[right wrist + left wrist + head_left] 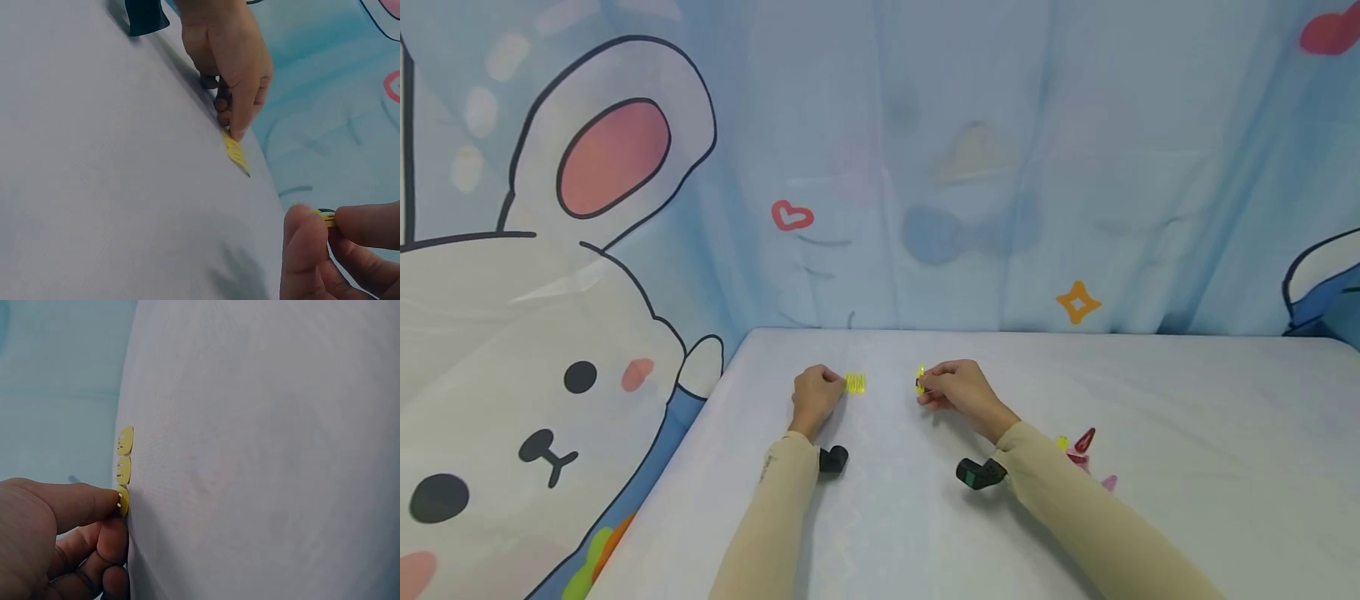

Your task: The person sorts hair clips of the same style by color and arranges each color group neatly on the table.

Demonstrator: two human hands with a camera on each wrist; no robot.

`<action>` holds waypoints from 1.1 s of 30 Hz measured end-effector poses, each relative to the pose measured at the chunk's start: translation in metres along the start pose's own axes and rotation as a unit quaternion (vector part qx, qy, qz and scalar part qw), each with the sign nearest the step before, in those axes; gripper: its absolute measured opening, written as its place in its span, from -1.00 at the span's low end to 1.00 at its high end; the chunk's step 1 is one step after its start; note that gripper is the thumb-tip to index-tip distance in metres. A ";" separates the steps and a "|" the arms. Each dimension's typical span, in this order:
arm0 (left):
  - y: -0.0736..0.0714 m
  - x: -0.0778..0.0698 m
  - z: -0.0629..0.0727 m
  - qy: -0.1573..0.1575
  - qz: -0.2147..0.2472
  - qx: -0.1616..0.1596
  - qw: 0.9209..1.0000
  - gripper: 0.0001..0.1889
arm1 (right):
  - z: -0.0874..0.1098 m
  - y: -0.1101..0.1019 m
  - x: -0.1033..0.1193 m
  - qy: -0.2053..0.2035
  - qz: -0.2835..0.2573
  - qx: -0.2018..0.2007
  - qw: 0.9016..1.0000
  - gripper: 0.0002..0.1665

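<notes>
The right hand's [964, 393] thumb and forefinger tips are pinched together on a small yellow clip [329, 220], raised off the table to the right of the yellow row [856, 383]. In the head view this clip stands edge-on, its long axis running up and down, with a dark piece on its left side; which end is its tip I cannot tell.

The left hand's [816, 400] fingers are curled in, thumb and finger clamped on the end clip [124, 501], the leftmost of the row. That row is three slotted clips side by side, lined up left to right, their slots pointing toward the backdrop [865, 275].

Farther out, black wrist cameras [981, 474] sit at beige sleeves [1060, 500], nearer the person than the row. Well to the row's right, and nearer the person, lies a loose group with a red clip [1085, 440], a yellow piece [1062, 442] and pink pieces [1109, 482]; the red clip slants up and rightward. The white table [895, 517] spreads under the row; a printed rabbit [497, 333] is left of it.
</notes>
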State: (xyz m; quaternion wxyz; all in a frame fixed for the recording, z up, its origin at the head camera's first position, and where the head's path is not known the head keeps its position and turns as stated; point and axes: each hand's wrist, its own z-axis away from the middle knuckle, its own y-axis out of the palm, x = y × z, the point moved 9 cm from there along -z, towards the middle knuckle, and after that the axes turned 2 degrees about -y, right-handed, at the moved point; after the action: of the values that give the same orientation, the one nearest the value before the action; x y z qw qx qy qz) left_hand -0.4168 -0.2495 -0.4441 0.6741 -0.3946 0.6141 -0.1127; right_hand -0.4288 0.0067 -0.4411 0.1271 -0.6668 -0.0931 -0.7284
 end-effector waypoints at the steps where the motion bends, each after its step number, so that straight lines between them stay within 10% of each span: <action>1: 0.000 0.000 -0.001 0.000 0.001 0.001 1.000 -0.90 | -0.004 0.003 0.001 0.002 0.009 -0.002 1.000 -0.74; 33: 0.003 0.004 -0.003 0.008 0.013 0.004 1.000 -0.89 | -0.070 0.071 -0.013 0.061 0.227 -0.029 0.972 -0.75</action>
State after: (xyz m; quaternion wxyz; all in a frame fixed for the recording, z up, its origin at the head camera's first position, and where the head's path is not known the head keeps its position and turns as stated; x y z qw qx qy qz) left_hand -0.4198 -0.2514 -0.4483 0.6722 -0.3827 0.6242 -0.1096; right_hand -0.4720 -0.0808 -0.4631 0.2748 -0.6284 0.0894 -0.7222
